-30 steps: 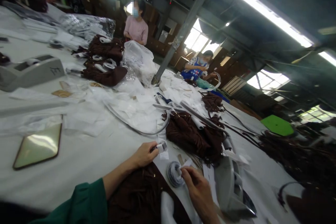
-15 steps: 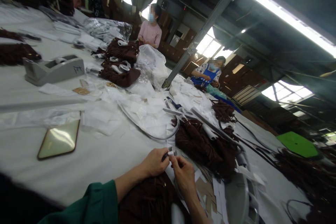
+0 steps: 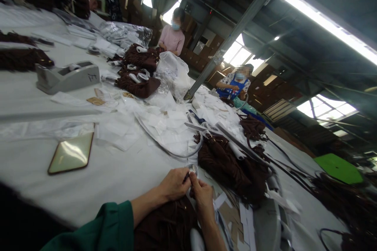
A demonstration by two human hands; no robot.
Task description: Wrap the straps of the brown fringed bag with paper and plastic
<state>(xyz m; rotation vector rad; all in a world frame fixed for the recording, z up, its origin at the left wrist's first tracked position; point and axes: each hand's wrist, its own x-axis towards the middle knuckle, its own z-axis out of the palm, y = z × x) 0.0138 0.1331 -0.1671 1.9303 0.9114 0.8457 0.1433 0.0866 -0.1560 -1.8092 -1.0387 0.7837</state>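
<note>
My left hand (image 3: 177,183) is closed, pinching a dark strap whose end carries a pale wrapping (image 3: 193,168). Pressed up against it, my right hand (image 3: 203,197) has its thumb and fingertips closed on the same wrapped part. How far the wrapping goes round the strap is too small to tell. Below both hands lies a dark brown fringed bag (image 3: 165,225), partly covered by my forearms. Just beyond my right hand is another brown bag (image 3: 229,164) with grey-wrapped straps.
A tape dispenser (image 3: 69,76) stands at the left, with a phone (image 3: 72,153) nearer me. White paper scraps (image 3: 165,125) cover the table's middle. A second dispenser (image 3: 266,223) is at lower right. Two people (image 3: 172,37) work across the table, beside a slanted metal post (image 3: 218,57).
My right fingertips have moved in closer to my left hand, over the white piece that showed between them before. The whole view has shifted slightly.
</note>
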